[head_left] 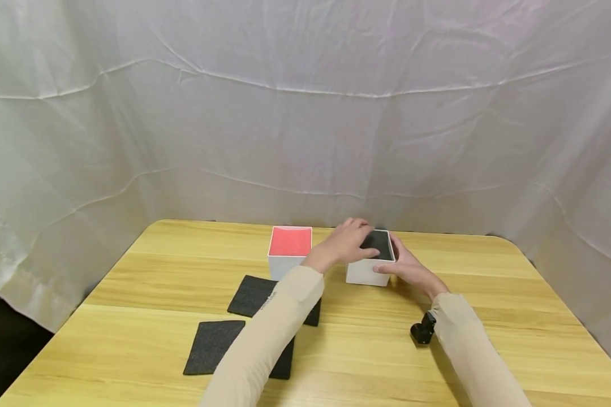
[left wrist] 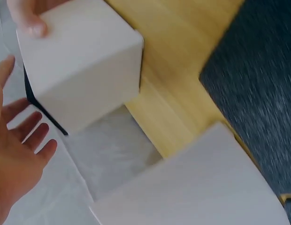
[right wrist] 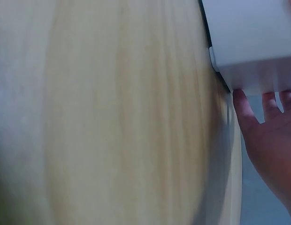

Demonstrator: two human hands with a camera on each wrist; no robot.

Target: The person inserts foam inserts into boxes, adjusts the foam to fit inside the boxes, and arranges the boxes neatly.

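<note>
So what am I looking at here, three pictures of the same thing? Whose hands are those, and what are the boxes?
Yes, one moment from three cameras. A person wears one on the head, giving the wide view, and one on each wrist, giving the two blurry close-ups. On the wooden table stand two white boxes. The left hand lies over the black-topped box while the right hand touches its side. Whether either hand truly grips it, I cannot tell. The red-topped box stands apart to the left. Two dark foam squares lie nearer the person, and a small black wrist camera shows by the right sleeve.
</note>
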